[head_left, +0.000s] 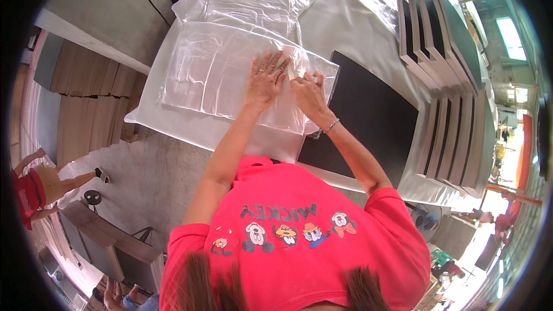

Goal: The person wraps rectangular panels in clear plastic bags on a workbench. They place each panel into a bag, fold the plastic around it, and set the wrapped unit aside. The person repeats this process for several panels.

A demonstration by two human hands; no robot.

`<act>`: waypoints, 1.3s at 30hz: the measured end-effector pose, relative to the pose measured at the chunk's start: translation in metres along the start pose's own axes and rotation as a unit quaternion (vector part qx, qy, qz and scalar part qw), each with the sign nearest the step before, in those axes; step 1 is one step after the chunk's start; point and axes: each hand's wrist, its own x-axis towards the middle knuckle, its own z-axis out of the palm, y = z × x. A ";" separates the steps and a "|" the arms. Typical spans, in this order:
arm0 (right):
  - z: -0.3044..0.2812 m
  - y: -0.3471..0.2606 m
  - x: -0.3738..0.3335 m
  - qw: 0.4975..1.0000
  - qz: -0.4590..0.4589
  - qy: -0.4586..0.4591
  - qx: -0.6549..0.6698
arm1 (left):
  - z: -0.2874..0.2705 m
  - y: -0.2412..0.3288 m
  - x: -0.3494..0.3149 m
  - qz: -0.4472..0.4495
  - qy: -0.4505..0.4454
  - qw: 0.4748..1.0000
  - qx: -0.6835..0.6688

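The head view shows a wide work surface under a whitish, smooth covering (pixel 345 23), and on it the main risk, in my judgement, is slipping. The thin, clear, wrinkled plastic sheet (pixel 207 75) lies on this covering, in front of a bulky pile of clear, crumpled plastic (pixel 247 0). If it is pulled from one side only, it could slide or crease more, because both materials look slippery. The flat, black, rectangular panel (pixel 377 109) lies to the right of the plastic sheet, which reaches over the panel's left part; whether the panel continues further below the plastic, I cannot tell. A sharp corner of the panel could tear the film, if the film is drawn tightly over it. The silver-coloured, thin chain bracelet (pixel 332 125) hangs close to the film, so its links might catch on a loose edge.

About the fingers: the left hand (pixel 265 83) rests palm down on the plastic sheet, with the fingers stretched and a little apart, and it grips nothing that I can see. The right hand (pixel 310 95) is just beside it, over the right part of the same sheet. Its fingers are bent and rather close together, near a bunched fold; whether they pinch the film or only press it, I cannot tell.
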 end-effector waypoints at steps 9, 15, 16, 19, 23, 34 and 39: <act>-0.033 0.010 -0.004 0.987 -0.115 -0.022 0.106 | 0.006 -0.010 0.010 0.024 -0.009 1.000 -0.016; -0.008 0.002 -0.025 0.997 0.058 -0.047 0.035 | 0.010 0.008 0.008 0.037 -0.027 0.999 0.012; -0.006 -0.008 -0.029 0.995 0.081 -0.063 0.009 | 0.010 0.019 0.004 0.053 -0.032 0.998 -0.008; 0.007 -0.022 -0.027 0.995 0.087 -0.036 -0.011 | 0.015 0.026 0.003 0.077 -0.045 0.996 -0.007; -0.002 -0.024 -0.025 1.000 -0.010 -0.006 0.022 | 0.014 0.026 0.004 0.080 -0.099 0.991 0.046; -0.040 -0.024 -0.039 0.993 -0.097 0.000 0.066 | 0.029 0.011 0.012 0.062 -0.128 0.990 -0.002; -0.022 -0.024 -0.052 0.992 0.055 0.031 0.110 | 0.026 0.013 0.015 0.072 -0.084 0.993 -0.044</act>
